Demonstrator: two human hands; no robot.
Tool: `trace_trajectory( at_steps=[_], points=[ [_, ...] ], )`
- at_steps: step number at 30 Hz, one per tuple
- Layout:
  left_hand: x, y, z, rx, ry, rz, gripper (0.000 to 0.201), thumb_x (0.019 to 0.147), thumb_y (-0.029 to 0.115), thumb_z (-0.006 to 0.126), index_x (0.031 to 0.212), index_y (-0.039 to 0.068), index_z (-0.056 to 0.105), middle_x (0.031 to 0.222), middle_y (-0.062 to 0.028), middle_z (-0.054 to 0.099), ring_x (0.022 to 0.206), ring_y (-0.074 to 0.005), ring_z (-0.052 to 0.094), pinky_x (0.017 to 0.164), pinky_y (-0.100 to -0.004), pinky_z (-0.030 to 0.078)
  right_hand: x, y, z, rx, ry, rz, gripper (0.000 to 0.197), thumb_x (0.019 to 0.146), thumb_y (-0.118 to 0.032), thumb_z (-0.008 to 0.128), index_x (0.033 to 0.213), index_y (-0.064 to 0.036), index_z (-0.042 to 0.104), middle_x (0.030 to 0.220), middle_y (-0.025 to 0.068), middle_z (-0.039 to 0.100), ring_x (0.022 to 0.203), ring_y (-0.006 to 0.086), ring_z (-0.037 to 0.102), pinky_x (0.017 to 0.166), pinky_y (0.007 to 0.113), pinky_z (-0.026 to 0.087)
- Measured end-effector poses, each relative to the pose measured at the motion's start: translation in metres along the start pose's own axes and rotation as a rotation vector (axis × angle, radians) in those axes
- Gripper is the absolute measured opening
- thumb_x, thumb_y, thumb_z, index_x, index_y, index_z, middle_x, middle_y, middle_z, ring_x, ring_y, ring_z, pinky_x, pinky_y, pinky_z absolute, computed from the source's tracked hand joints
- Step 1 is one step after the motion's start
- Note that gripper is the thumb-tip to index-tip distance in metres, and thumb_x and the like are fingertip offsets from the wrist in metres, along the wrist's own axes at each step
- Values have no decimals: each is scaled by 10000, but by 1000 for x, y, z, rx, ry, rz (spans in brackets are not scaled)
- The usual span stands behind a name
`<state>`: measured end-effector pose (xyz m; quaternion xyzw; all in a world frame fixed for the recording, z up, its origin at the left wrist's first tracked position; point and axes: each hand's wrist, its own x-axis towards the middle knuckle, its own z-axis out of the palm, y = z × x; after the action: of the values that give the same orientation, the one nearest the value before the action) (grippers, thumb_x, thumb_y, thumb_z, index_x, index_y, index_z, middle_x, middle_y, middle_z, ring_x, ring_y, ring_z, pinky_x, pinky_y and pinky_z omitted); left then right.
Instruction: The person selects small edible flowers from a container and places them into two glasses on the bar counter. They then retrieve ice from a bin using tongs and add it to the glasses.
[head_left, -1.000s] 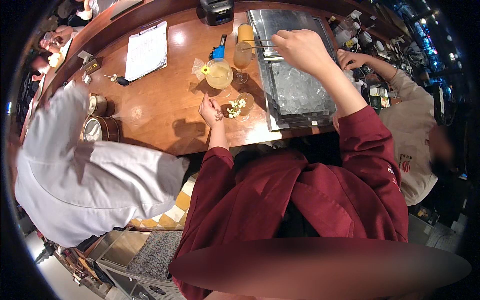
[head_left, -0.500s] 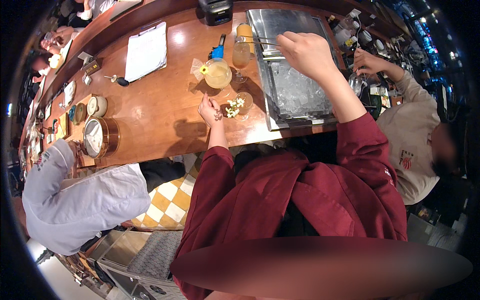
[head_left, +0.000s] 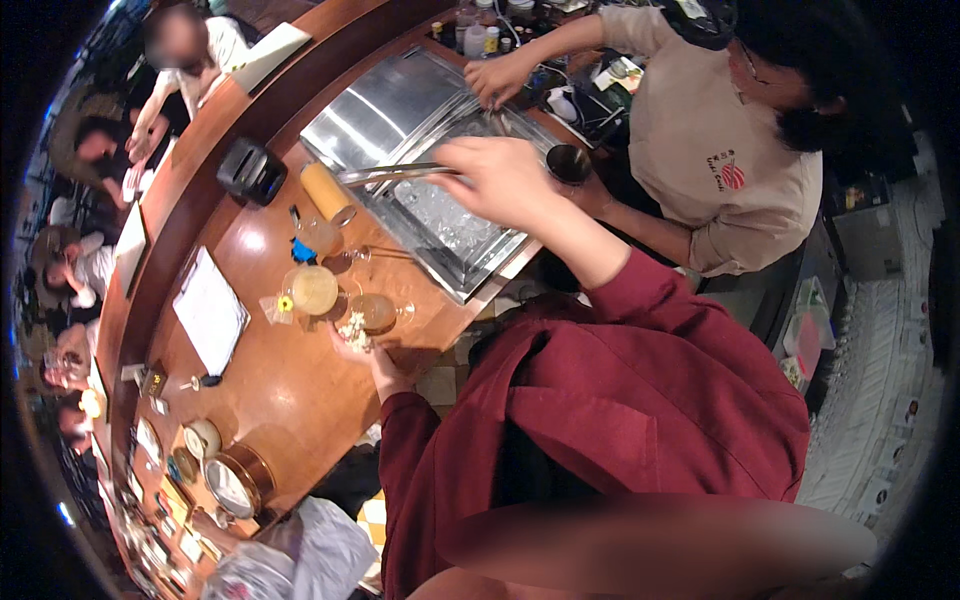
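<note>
Long metal tweezers (head_left: 395,173) are gripped in my right hand (head_left: 490,182), raised above the ice bin (head_left: 430,215). Their tips point left, toward a yellow canister (head_left: 328,195). My left hand (head_left: 372,362) is low beside a stemmed glass (head_left: 374,313) with small white flowers (head_left: 354,330) at its edge. The flowers partly hide its fingers. Close by stand a round stemmed glass of pale yellow drink (head_left: 315,290), trimmed with a yellow flower and gauzy bow (head_left: 277,308), and another stemmed glass (head_left: 316,237). A blue torch (head_left: 303,251) is between these two glasses.
At right a co-worker in beige (head_left: 720,160) reaches over the ice, holding a dark cup (head_left: 569,164). A clipboard (head_left: 211,312), black device (head_left: 252,171) and wooden tub (head_left: 240,480) occupy the counter. Another worker's pale sleeve (head_left: 300,545) is lower left. People sit beyond the ledge.
The view has swung to the right, bringing the co-worker further in. My left hand is now closer to the flowered glass. The tweezers remain in my right hand above the ice bin.
</note>
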<state>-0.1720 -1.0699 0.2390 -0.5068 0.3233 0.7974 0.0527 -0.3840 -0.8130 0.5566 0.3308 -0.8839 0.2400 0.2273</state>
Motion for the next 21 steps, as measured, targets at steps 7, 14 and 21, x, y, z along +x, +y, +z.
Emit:
trace_trajectory(
  at_steps=[7, 14, 21],
  points=[
    [24, 2, -2, 17, 61, 155, 571, 879, 462, 493, 1300, 78, 446, 953, -104, 572, 835, -267, 577, 644, -468, 476, -89, 89, -94, -470, 10, 534, 190, 836, -293, 634, 882, -111, 658, 800, 88, 661, 749, 287, 658, 624, 405, 513],
    [18, 8, -4, 27, 98, 292, 520, 892, 364, 485, 1319, 70, 440, 896, -70, 555, 791, -216, 563, 625, -408, 475, -65, 226, -34, -749, -224, 548, 180, 830, -136, 517, 830, -69, 684, 850, 152, 692, 747, 299, 694, 625, 436, 547],
    [18, 2, -5, 5, 127, 401, 481, 905, 266, 477, 1339, 62, 434, 838, -36, 538, 746, -164, 549, 606, -349, 475, -45, 325, 27, -700, -559, 860, 268, 860, -148, 509, 991, -48, 720, 1017, 168, 691, 939, 297, 685, 771, 415, 548]
  ],
)
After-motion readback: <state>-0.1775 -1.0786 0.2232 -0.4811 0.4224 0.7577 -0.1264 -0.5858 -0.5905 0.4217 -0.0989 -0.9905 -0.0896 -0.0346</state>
